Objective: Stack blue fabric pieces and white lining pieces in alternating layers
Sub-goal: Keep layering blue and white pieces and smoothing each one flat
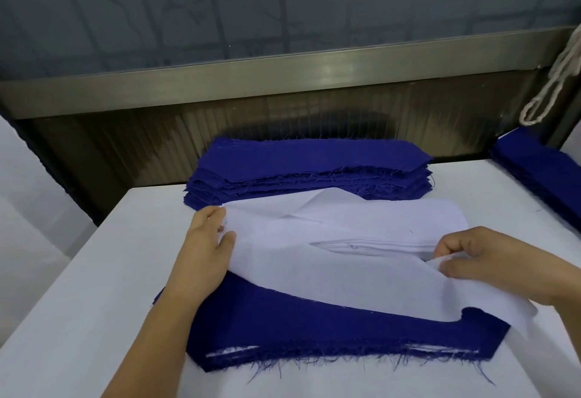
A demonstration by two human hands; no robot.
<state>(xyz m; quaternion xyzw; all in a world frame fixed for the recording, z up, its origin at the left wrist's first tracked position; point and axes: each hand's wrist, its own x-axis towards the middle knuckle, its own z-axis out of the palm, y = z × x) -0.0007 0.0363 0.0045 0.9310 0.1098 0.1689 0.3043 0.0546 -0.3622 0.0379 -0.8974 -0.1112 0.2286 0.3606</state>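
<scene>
Two hands on one white lining piece (330,275). Left hand (209,246): fingers and thumb clamped on piece's left edge. Piece lies partly over near stack (251,328), blue fabric on top, white edges showing in layers at its front. White lining pile (371,245) sits just behind, under lifted piece. Blue fabric pile (308,171) farther back, apart from near stack. Right hand (481,256): fingertips pinched on piece's right corner. Second blue stack (540,171) at table's right edge. White table (94,287) carries all. Looped cord (553,77) hangs at upper right.
</scene>
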